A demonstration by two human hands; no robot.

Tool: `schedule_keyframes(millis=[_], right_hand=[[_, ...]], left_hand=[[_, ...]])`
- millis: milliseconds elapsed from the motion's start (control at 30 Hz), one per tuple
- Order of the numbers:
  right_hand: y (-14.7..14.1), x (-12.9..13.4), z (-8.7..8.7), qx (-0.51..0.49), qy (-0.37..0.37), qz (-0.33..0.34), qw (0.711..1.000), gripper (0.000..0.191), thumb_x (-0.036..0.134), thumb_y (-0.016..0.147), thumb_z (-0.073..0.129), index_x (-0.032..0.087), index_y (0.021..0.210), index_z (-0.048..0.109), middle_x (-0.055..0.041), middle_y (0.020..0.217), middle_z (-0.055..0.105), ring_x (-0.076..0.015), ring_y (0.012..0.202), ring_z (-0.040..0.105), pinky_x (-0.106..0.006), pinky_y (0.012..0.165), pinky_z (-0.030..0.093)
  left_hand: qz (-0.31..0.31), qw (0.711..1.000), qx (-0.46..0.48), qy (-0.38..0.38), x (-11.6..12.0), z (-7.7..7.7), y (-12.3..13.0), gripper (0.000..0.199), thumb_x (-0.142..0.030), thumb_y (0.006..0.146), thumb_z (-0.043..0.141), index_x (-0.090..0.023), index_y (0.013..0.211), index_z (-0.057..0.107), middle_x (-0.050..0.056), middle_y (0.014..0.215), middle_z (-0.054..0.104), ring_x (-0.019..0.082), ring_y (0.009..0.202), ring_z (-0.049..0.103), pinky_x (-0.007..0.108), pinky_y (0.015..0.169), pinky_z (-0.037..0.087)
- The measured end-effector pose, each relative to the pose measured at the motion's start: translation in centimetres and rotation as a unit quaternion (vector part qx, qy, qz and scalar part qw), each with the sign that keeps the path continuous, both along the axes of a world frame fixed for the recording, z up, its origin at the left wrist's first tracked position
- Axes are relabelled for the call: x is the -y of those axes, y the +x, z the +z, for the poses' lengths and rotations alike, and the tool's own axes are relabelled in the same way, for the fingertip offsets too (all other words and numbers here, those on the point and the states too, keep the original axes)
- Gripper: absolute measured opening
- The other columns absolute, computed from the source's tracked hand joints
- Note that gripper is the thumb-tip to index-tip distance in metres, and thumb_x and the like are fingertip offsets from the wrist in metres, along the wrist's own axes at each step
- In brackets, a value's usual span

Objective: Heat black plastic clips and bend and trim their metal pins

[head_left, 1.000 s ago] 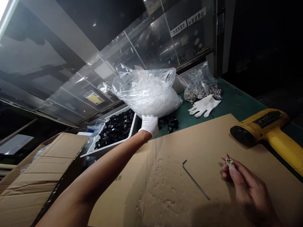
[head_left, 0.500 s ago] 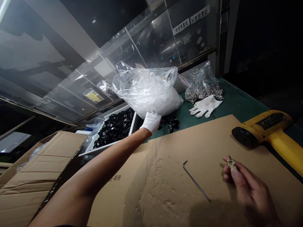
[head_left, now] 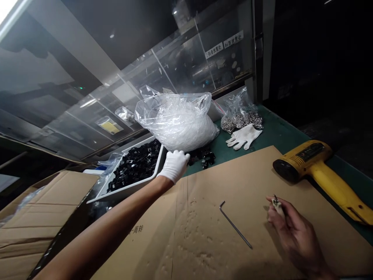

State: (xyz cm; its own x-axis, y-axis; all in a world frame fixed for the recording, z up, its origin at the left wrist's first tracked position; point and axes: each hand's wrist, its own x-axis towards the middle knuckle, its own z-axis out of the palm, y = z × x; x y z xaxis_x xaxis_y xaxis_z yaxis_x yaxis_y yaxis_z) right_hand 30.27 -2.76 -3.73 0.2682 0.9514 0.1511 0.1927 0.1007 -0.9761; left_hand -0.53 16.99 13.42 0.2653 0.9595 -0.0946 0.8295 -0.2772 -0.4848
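Small metal part [head_left: 276, 204] pinched between thumb and fingertips of the right hand [head_left: 297, 237], above the right side of the cardboard sheet [head_left: 198, 221]; gloved left hand [head_left: 175, 166], fingers pressed together, beside the corner of the white tray [head_left: 131, 189]; black parts [head_left: 135, 165] not yet cleared.

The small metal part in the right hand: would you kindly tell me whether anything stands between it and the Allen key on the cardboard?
Nothing visible does. The small metal part, pinched in the right hand, is above the cardboard sheet, and only bare cardboard shows between it and the L-shaped Allen key.
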Motion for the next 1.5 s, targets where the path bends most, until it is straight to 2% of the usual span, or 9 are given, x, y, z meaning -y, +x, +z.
schedule_keyframes(millis=[133, 267, 433, 633, 733, 933, 1067, 1267, 1500], right_hand=[[-0.4, -0.1, 1.2, -0.044, -0.007, 0.032, 0.998, 0.039, 0.045, 0.088, 0.080, 0.021, 0.114, 0.064, -0.0027, 0.090, 0.069, -0.0176, 0.077, 0.067, -0.024, 0.074, 0.057], [-0.7, 0.0, 3.9, -0.097, 0.019, 0.130, 0.987, 0.026, 0.040, 0.096, 0.072, 0.024, 0.111, 0.057, -0.0085, 0.121, 0.067, -0.0171, 0.087, 0.068, -0.028, 0.081, 0.059], [-1.1, 0.1, 8.4, -0.166, 0.030, 0.244, 0.955, 0.017, 0.036, 0.101, 0.069, 0.026, 0.106, 0.056, -0.0079, 0.118, 0.068, -0.0269, 0.142, 0.048, -0.037, 0.106, 0.051], [-1.7, 0.8, 9.3, -0.187, -0.013, 0.304, 0.934, 0.017, 0.032, 0.100, 0.073, 0.024, 0.104, 0.059, -0.0061, 0.136, 0.064, -0.0221, 0.126, 0.062, -0.032, 0.108, 0.048], [-2.4, 1.3, 8.7, -0.192, -0.025, 0.288, 0.938, 0.019, 0.035, 0.100, 0.073, 0.025, 0.105, 0.058, -0.0051, 0.130, 0.066, -0.0216, 0.123, 0.064, -0.030, 0.105, 0.051], [-4.5, 1.7, 8.1, -0.177, -0.029, 0.179, 0.967, 0.030, 0.044, 0.092, 0.080, 0.022, 0.104, 0.063, -0.0062, 0.110, 0.069, -0.0239, 0.110, 0.068, -0.032, 0.096, 0.056], [-5.5, 1.8, 7.9, -0.157, -0.031, 0.116, 0.980, 0.034, 0.047, 0.090, 0.081, 0.021, 0.104, 0.065, -0.0064, 0.106, 0.070, -0.0239, 0.105, 0.068, -0.034, 0.095, 0.056], [-6.6, 2.3, 7.7, -0.134, -0.042, 0.099, 0.985, 0.039, 0.050, 0.086, 0.084, 0.020, 0.102, 0.067, -0.0082, 0.104, 0.071, -0.0240, 0.099, 0.068, -0.033, 0.086, 0.059], [-7.2, 2.6, 7.1, -0.117, -0.039, 0.087, 0.989, 0.038, 0.050, 0.086, 0.083, 0.020, 0.101, 0.066, -0.0080, 0.104, 0.071, -0.0223, 0.093, 0.069, -0.033, 0.083, 0.059]], left_hand=[[0.058, 0.966, 0.230, -0.103, 5.7, 1.6, 0.6, 0.031, -0.029, 0.088, 0.060, -0.023, 0.115, 0.074, 0.006, 0.103, 0.072, 0.025, 0.091, 0.065, 0.033, 0.078, 0.046], [0.176, 0.776, 0.485, -0.364, 11.7, 2.4, 2.0, 0.032, -0.034, 0.087, 0.061, -0.022, 0.114, 0.073, -0.003, 0.082, 0.064, 0.015, 0.072, 0.053, 0.027, 0.065, 0.039], [0.252, 0.567, 0.576, -0.532, 15.7, 1.9, 3.4, 0.022, -0.032, 0.078, 0.072, -0.016, 0.094, 0.073, -0.001, 0.074, 0.060, 0.013, 0.066, 0.051, 0.026, 0.064, 0.039], [0.265, 0.446, 0.619, -0.590, 17.4, -0.8, 2.6, 0.033, -0.029, 0.074, 0.074, -0.014, 0.103, 0.074, 0.002, 0.073, 0.065, 0.014, 0.061, 0.055, 0.027, 0.061, 0.042], [0.248, 0.441, 0.625, -0.594, 17.9, -1.4, 2.1, 0.034, -0.031, 0.076, 0.075, -0.014, 0.106, 0.074, 0.002, 0.077, 0.065, 0.014, 0.065, 0.056, 0.028, 0.064, 0.043], [0.151, 0.587, 0.622, -0.495, 19.0, -0.9, 2.3, 0.029, -0.034, 0.087, 0.070, -0.020, 0.111, 0.075, 0.000, 0.093, 0.067, 0.017, 0.085, 0.056, 0.029, 0.080, 0.044], [0.118, 0.623, 0.633, -0.444, 20.0, -1.1, 2.4, 0.023, -0.035, 0.088, 0.064, -0.019, 0.103, 0.075, 0.001, 0.095, 0.069, 0.021, 0.091, 0.058, 0.031, 0.083, 0.046], [0.115, 0.640, 0.638, -0.412, 20.9, -2.0, 2.4, 0.022, -0.034, 0.087, 0.064, -0.020, 0.100, 0.075, 0.001, 0.094, 0.070, 0.024, 0.091, 0.061, 0.032, 0.082, 0.048], [0.126, 0.613, 0.653, -0.427, 21.2, -3.7, 2.5, 0.011, -0.022, 0.089, 0.058, -0.019, 0.092, 0.067, -0.003, 0.081, 0.057, 0.016, 0.079, 0.050, 0.027, 0.076, 0.042]])
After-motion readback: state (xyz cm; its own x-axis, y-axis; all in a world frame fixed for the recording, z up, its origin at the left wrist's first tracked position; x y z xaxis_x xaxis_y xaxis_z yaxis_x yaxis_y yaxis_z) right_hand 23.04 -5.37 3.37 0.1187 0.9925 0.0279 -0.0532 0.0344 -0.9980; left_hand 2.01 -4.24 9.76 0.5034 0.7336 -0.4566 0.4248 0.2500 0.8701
